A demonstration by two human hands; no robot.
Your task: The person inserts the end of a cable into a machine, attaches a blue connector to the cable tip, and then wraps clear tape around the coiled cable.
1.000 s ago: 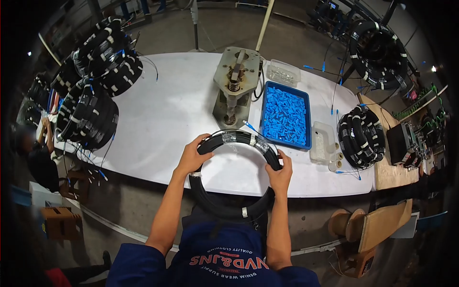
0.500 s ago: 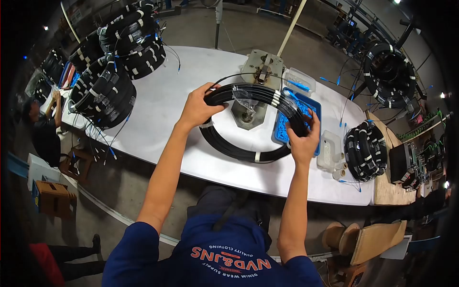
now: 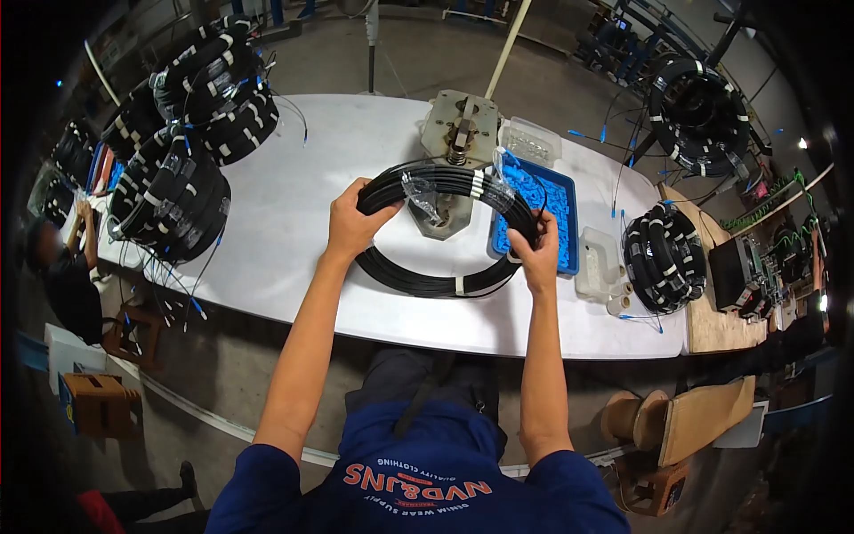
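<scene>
I hold a black cable coil point(image 3: 418, 282) with white tape bands over the white table point(image 3: 294, 214). My left hand point(image 3: 353, 222) grips the coil's upper left arc. My right hand point(image 3: 536, 249) grips its right side. A clear plastic bag point(image 3: 422, 198) is taped to the top of the coil. The coil's near arc rests on or just above the table. Behind it stands a metal press tool point(image 3: 455, 147), and a blue tray point(image 3: 544, 203) of small blue parts sits by my right hand.
Stacks of black coils point(image 3: 182, 151) fill the table's left end. Another stack point(image 3: 665, 258) sits at the right, with more coils on a stand point(image 3: 698, 111) behind. Clear plastic boxes point(image 3: 598, 265) lie beside the blue tray. A person point(image 3: 62, 276) works at far left.
A second ago the coil hung at the table's near edge against my body. I raised it forward over the table, and it has now come down lower, in front of the press tool.
</scene>
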